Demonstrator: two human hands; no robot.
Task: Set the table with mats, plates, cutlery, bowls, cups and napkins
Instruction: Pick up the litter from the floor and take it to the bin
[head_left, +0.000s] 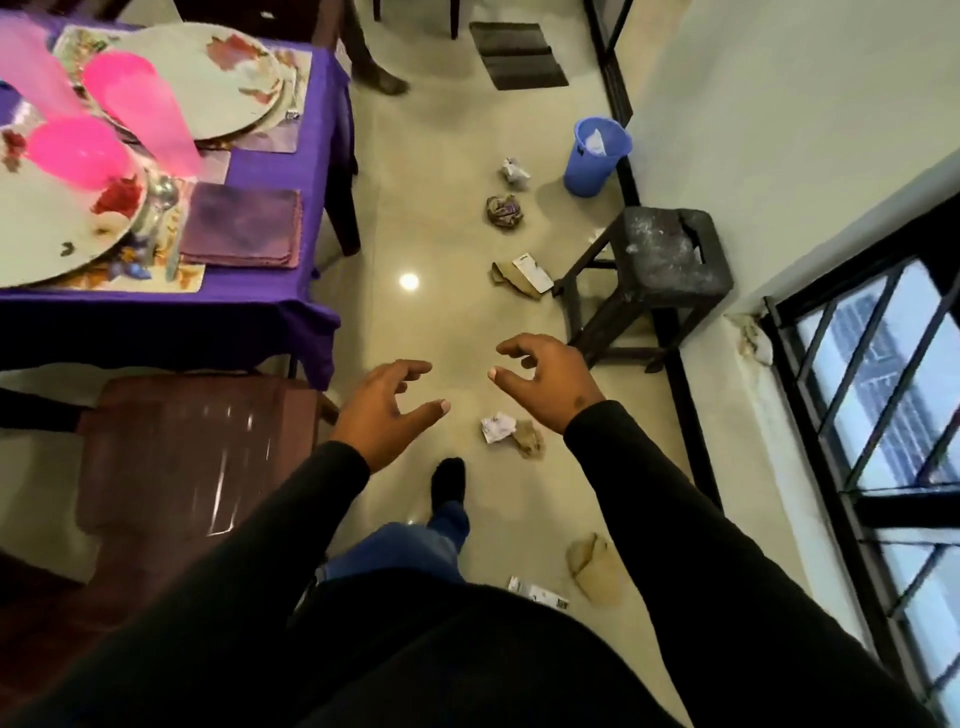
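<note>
The table (270, 306) with a purple cloth fills the upper left. On it lie floral mats, a near plate (47, 228), a far plate (208, 78), pink cups (140, 109) standing upside down, a metal spoon (161, 197) and a folded purple napkin (244, 226). My left hand (387, 410) and my right hand (545, 379) hover over the floor to the right of the table, both empty with fingers curled apart. Black sleeves cover both arms.
A brown chair (192, 457) stands below the table. A dark stool (660, 260) and a blue bin (597, 156) stand by the right wall. Crumpled paper scraps (511, 431) litter the tiled floor. Another person's leg (374, 67) is at the top. Window bars (883, 415) are at right.
</note>
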